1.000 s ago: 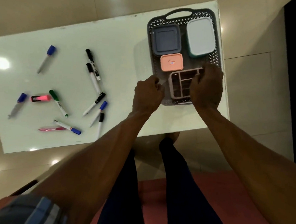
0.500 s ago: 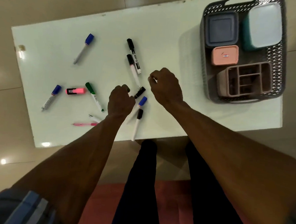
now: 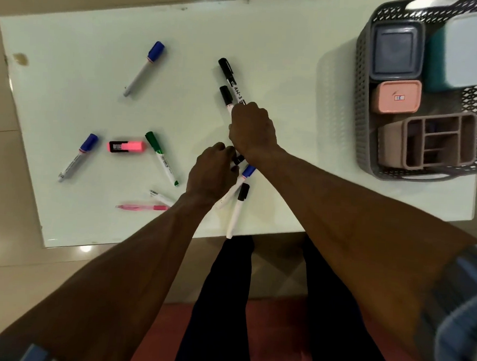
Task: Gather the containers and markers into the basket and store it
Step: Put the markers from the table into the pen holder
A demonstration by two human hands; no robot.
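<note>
With the containers already in the basket [image 3: 359, 109], we start on the markers: our right hand [image 3: 253, 131] covers two black markers [image 3: 229, 80] and our left hand [image 3: 212, 173] the near cluster, though we cannot tell either grip's closure, and next each must clamp and carry across the desk [image 3: 294, 72].

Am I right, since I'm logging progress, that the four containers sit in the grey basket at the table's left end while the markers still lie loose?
Not quite. The head view shows the grey basket at the table's right end, not the left. The rest holds: four containers sit inside, such as the pink container, and markers such as the green marker still lie loose.
</note>
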